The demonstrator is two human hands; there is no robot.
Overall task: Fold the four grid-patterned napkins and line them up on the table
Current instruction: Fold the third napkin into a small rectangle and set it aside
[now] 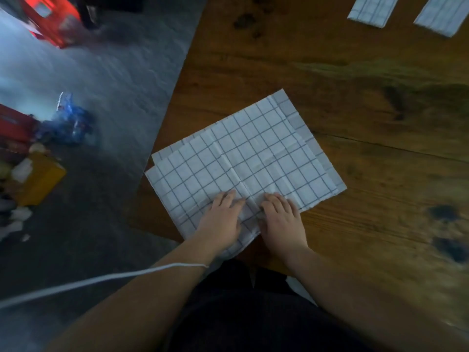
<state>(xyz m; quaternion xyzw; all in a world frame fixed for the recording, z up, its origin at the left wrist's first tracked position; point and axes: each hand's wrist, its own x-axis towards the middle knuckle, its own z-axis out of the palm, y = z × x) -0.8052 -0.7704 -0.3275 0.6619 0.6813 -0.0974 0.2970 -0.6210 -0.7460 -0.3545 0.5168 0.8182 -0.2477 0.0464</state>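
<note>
Here, the left hand (220, 221) and right hand (282, 219) lie flat, fingers extended, pressing the near edge of the half-folded grid napkin (243, 153) on the wooden table (355, 97). Beyond the grid napkin, to its right, a first folded napkin (370, 8) and a second folded napkin (441, 13) lie side by side. Print on the red box (50, 21), far left of the grid napkin, is too blurred to read.

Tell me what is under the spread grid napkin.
Another grid layer shows past its left corner and right edge, on the wooden table. Whatever else it covers is hidden.

No text, label, brand or number can be read. The red box (50, 24) and the blue packet (72, 123) on the floor are too blurred to show any print. The napkin (241, 158) bears only grid lines.
</note>
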